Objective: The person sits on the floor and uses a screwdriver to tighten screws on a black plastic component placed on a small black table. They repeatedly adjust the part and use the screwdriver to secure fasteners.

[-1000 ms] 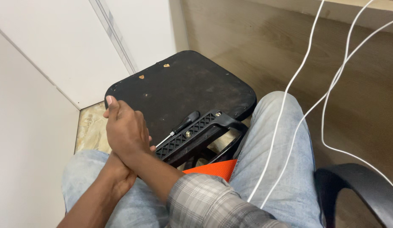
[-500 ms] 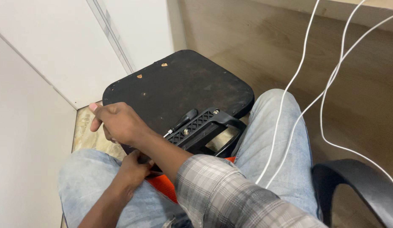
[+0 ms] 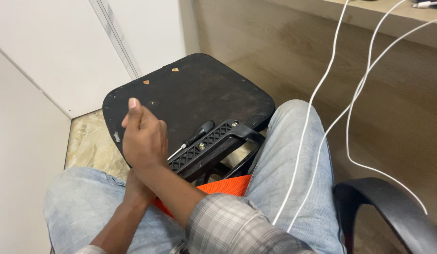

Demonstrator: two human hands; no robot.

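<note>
My right hand (image 3: 144,138) is loosely curled, holding nothing, hovering over the near-left part of the black seat pan (image 3: 190,101). My left hand (image 3: 136,190) sits underneath at its 6 o'clock, mostly hidden; can't tell what it grips, looks braced at the pan's near edge. The screwdriver (image 3: 192,140) lies on the pan at 3 o'clock from my right hand, shaft toward me, just beside the ribbed black armrest bracket (image 3: 214,146). White cables (image 3: 322,122) hang at far 3 o'clock across my right knee. To do this well: keep the pan clamped between my knees, take the driver by its handle, seat the tip squarely in the bracket screw (image 3: 201,146).
</note>
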